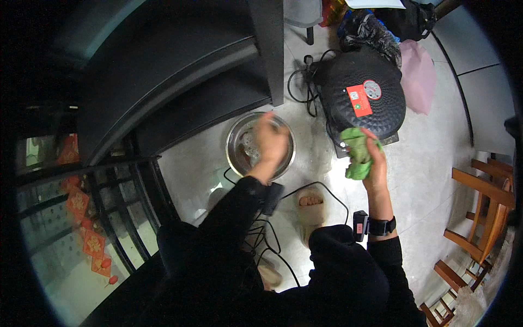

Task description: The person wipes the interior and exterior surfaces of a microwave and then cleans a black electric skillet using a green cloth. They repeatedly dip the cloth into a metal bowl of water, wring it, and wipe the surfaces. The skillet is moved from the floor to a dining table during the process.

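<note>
My left hand point(271, 143) reaches down into a round metal bowl point(237, 143) standing on the grey floor; its fingers are curled inside the bowl and what they touch is hidden. My right hand point(375, 164) grips a crumpled green cloth point(357, 153), held against the front edge of a round black electric cooker point(364, 92) with a red label and a small dial on its lid.
A black power cord point(305, 82) lies coiled left of the cooker. A dark cabinet point(180, 71) stands at the left. My foot in a beige slipper point(310, 204) rests on the floor. Wooden chairs point(485, 207) stand at the right, a pink bag point(418, 73) behind the cooker.
</note>
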The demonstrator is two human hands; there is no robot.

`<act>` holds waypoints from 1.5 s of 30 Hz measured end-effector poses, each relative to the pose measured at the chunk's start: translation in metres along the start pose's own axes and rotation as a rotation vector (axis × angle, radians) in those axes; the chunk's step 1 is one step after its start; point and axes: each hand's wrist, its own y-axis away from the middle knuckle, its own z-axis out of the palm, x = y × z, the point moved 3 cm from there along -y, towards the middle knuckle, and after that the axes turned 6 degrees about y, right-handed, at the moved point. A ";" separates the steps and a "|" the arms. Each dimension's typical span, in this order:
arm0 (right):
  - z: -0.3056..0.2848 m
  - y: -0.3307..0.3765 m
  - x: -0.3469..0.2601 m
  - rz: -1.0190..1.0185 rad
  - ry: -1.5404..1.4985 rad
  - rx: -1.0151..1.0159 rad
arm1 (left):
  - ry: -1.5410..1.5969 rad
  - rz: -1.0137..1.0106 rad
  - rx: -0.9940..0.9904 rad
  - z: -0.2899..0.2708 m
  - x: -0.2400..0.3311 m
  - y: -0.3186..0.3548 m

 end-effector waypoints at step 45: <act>0.107 0.044 -0.070 -0.265 1.503 -0.642 | 0.577 -0.693 -0.712 -0.118 0.114 0.112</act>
